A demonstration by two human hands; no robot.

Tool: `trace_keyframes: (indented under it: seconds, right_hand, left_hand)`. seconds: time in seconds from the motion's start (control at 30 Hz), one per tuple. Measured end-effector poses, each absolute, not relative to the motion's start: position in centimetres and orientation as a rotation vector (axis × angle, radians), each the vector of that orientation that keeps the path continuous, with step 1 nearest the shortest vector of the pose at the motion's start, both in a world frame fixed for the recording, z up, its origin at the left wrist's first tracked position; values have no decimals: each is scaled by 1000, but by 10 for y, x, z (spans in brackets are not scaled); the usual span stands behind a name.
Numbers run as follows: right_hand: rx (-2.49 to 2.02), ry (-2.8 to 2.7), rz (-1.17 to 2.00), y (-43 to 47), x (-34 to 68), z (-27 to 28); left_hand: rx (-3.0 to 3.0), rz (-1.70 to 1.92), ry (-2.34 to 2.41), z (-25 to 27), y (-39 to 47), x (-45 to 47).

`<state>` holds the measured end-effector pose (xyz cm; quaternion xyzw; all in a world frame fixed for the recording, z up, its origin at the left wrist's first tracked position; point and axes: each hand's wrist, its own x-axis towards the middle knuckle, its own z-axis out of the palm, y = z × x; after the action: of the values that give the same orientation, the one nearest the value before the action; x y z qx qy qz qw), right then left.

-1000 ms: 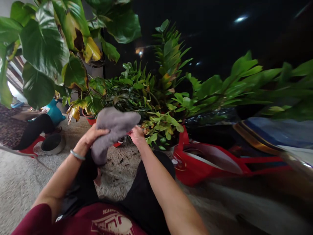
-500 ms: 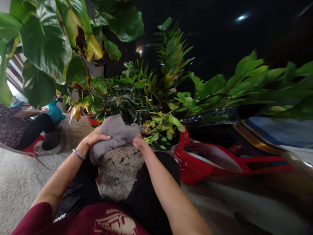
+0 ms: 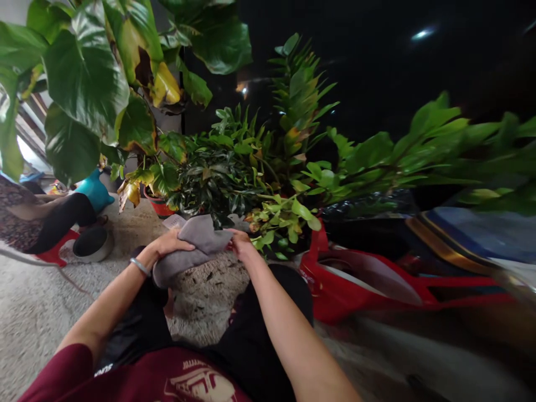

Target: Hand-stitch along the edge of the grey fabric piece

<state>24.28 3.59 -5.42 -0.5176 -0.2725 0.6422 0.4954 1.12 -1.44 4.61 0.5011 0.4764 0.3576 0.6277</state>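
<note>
The person's left hand (image 3: 171, 243) and right hand (image 3: 240, 244) are holding a grey cloth (image 3: 203, 240) between them, out in front of the body and above the rough ground (image 3: 201, 324). The left grip is closing around the left part of the cloth, its thumb lying across the top while the other fingers are mostly hiding from view. The right grip is pinching the cloth's right end near the fingertips, though how tightly they are pressing I cannot tell. The cloth is folding over itself and sagging below the left hand, and a pale tag (image 3: 173, 221) is showing at its upper left edge. A silvery bangle (image 3: 140, 267) is circling the left wrist.

Just beyond the hands, leafy plants (image 3: 213, 178) are crowding together, and a red pot (image 3: 161, 207) is standing behind the cloth, to its left. A red bag (image 3: 330, 296) is sitting open to the right of the right forearm. Farther left, another person (image 3: 20, 215) in a patterned top is sitting on a red stool (image 3: 58, 254), with a dark bowl (image 3: 92, 244) resting on the ground nearby
</note>
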Motion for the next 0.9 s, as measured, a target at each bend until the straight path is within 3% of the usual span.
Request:
trace_keyframes:
  seconds: [0.1, 0.23, 0.33, 0.57, 0.7, 0.9]
  right_hand:
    - [-1227, -674, 1573, 35, 242, -52]
    - [-1188, -683, 1597, 33, 236, -45]
    - [-1166, -678, 1610, 32, 232, -43]
    - [-1242, -646, 1628, 35, 237, -47]
    - [-1231, -652, 1638, 35, 239, -46]
    - [-1186, -635, 1631, 32, 232, -39]
  left_hand:
    - [1175, 941, 1000, 81, -11, -6]
    - [1056, 1461, 914, 130, 32, 0]
    - [993, 1480, 944, 114, 48, 9]
    - [832, 992, 1110, -2, -28, -7]
    - [877, 1108, 1067, 21, -31, -29]
    - [696, 1623, 1071, 80, 50, -38]
